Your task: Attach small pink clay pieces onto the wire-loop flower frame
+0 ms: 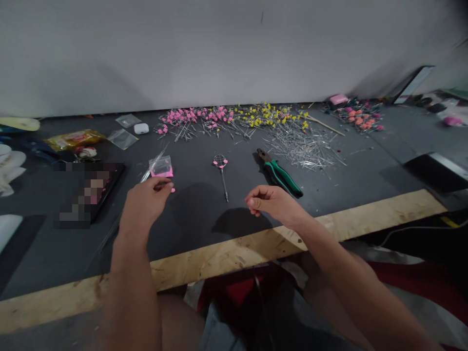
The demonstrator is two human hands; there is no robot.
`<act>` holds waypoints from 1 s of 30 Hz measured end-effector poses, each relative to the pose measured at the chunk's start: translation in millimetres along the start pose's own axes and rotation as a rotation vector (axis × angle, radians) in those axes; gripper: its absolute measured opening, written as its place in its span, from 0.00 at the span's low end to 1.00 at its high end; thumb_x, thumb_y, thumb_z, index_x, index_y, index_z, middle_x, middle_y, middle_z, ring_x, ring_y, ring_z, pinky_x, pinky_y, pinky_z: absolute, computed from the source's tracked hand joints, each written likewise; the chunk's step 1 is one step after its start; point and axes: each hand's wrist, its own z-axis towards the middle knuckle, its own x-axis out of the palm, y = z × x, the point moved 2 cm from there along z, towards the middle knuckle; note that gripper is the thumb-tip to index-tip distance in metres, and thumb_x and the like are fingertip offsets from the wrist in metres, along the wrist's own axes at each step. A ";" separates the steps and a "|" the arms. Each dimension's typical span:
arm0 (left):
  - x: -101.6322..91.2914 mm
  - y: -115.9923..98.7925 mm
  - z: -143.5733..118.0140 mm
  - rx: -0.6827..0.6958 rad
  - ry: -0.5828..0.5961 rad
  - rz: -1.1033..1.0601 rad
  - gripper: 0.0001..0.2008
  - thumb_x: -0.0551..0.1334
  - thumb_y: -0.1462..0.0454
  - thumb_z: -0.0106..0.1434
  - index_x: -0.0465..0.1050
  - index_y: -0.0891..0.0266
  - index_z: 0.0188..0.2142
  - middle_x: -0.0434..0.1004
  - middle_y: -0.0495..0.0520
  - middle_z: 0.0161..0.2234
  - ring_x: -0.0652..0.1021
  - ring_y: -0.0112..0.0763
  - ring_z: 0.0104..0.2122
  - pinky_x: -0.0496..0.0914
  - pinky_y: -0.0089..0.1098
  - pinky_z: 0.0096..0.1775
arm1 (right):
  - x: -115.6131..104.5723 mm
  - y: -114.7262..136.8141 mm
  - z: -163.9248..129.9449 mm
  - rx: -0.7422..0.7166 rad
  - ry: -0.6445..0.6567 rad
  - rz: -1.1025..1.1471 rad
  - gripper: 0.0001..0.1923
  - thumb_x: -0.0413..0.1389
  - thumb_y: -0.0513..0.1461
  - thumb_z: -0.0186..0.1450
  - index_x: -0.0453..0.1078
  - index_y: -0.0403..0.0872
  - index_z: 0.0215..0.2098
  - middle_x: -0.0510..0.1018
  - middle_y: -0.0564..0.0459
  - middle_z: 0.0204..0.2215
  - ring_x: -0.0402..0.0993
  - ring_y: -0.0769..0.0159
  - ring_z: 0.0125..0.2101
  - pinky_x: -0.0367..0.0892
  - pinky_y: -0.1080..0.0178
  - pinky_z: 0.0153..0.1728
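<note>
My left hand (144, 202) is closed in a pinch, a small pink piece (173, 190) at its fingertips. Just beyond it lies a clear zip bag (161, 167) with pink bits in its lower part. Thin clear strips (155, 163) run behind that hand. My right hand (272, 204) hovers over the near part of the table with curled fingers and thumb pressed together; whatever they may hold is hidden. Between the hands lies a wire stick with a round looped head (220, 162) carrying pink pieces. Green-handled pliers (280, 175) rest beyond my right hand.
Wire stems with pink tips (197, 116), yellow tips (268, 114) and bare wires (307, 146) are heaped along the wall. Orange-tipped pieces (361, 119) lie right, a white case (141, 128) and dark tray (109, 187) left. The table's wooden edge (226, 253) runs in front.
</note>
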 end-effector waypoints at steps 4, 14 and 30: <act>0.9 -15.8 -8.8 0.052 -0.050 -0.097 0.15 0.57 0.56 0.59 0.75 0.58 0.41 0.79 0.54 0.35 0.77 0.38 0.35 0.69 0.37 0.39 | -1.7 -1.4 1.5 -0.006 -0.042 -0.052 0.09 0.63 0.42 0.54 0.73 0.47 0.30 0.74 0.57 0.23 0.67 0.74 0.24 0.65 0.66 0.29; 43.7 -89.0 -67.6 0.552 0.395 -0.661 0.12 0.63 0.58 0.59 0.75 0.53 0.43 0.76 0.48 0.37 0.75 0.25 0.35 0.68 0.24 0.35 | 8.1 1.9 -2.8 -0.012 0.039 -0.060 0.17 0.61 0.50 0.55 0.66 0.45 0.25 0.69 0.59 0.19 0.61 0.74 0.21 0.55 0.68 0.25; 46.4 -86.8 -50.4 0.217 0.181 -0.864 0.10 0.60 0.59 0.61 0.75 0.61 0.38 0.78 0.50 0.29 0.75 0.24 0.25 0.69 0.25 0.27 | 3.7 3.6 -4.6 -0.013 -0.030 0.054 0.16 0.60 0.49 0.56 0.66 0.46 0.29 0.68 0.58 0.23 0.62 0.72 0.25 0.57 0.67 0.27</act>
